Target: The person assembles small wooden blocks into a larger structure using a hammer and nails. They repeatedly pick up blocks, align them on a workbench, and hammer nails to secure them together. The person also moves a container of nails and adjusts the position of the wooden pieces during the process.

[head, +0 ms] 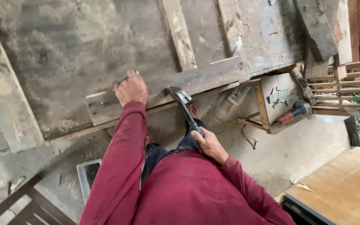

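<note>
Left hand [130, 88] lies flat on the plank [167, 88], pinning it to the bench [63, 50]; right hand [208, 143] grips a hammer [183, 104] by its handle, head at the plank's edge.

Soft even daylight, sharp, wide-angle distortion.

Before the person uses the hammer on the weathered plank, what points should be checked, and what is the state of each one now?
1. Left hand steadies the plank: ok, it lies flat on the plank's left end.
2. Right hand grips the hammer: ok, fingers closed around the dark handle.
3. Hammer head is apart from the left hand: ok, there is a gap between them.
4. Plank is well supported: cannot tell, the workbench edge beneath is partly hidden.
5. Nails in the plank: cannot tell, too small to see.
6. Loose cable on the floor is away from the feet: cannot tell, the feet are hidden.
</note>
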